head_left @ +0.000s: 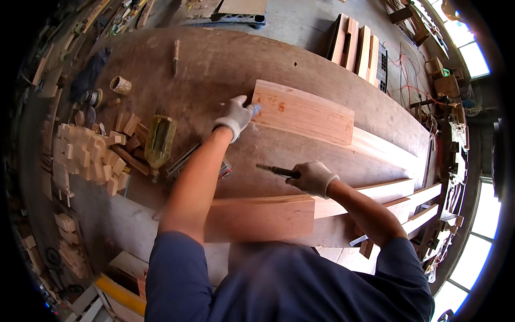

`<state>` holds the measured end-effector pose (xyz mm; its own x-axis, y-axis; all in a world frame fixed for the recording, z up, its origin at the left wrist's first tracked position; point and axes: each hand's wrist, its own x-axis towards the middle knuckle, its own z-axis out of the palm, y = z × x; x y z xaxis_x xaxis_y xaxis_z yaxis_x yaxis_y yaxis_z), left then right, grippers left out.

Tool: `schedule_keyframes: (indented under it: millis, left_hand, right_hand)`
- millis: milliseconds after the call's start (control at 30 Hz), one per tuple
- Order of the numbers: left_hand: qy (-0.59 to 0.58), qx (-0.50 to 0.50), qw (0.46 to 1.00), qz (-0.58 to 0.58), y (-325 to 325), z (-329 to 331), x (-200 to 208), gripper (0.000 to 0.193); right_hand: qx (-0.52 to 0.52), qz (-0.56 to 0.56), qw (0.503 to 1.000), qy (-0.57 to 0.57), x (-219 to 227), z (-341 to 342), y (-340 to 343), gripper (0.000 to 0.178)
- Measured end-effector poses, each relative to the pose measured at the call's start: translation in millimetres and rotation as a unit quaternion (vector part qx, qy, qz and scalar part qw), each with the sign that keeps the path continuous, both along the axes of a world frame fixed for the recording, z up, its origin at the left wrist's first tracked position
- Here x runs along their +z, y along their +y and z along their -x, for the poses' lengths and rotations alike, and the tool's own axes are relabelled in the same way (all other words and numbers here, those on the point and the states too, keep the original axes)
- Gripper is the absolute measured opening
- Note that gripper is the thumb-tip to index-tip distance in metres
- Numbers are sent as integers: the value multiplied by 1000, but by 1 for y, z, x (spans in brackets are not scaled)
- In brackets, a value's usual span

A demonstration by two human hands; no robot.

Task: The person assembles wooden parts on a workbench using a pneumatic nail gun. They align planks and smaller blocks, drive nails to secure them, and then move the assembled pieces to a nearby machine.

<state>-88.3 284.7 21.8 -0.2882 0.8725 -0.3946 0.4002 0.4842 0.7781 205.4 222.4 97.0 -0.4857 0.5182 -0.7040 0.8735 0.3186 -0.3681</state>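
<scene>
My left hand (235,115), in a pale work glove with bluish fingertips, is closed at the left end of a wide reddish wooden board (303,112). Orange-brown marks show on the board's face near that end. In my gloved right hand (315,179) is a slim tool that looks like a chisel (276,170), dark-handled, its narrow tip pointing left. The tool is held above the worktable (214,64), apart from the board. Nearer my body lies another thick wooden beam (263,219).
Left of my arm lie a clear bottle of yellowish liquid (160,140) and a heap of wood offcuts (94,153). A wooden-handled tool (176,56) and a small tub (120,85) rest farther back. Long timbers (381,144) extend rightward; stacked planks (354,48) stand beyond the table.
</scene>
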Motion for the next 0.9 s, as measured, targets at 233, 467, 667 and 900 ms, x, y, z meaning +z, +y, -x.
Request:
schedule_keyframes:
  millis: [233,467,667,900]
  left_hand:
    - [331,-217,898,-193,-43,-22,0,86]
    - [547,-319,750,-192,-9,-29,-60,98]
    - [557,-403,705,-171,-2,-20,-46,95]
    - [571,-431,676,-180,0,-21,-31,74]
  right_hand:
    - [-115,-56,987,93,-38,-41,-17,37]
    - [-4,-167,978,125,-80,-35,-23,60]
    - [9,-181,978,101,-101,-39,-25,60]
    - [-5,-234,964,126,-122,-42,-32,50]
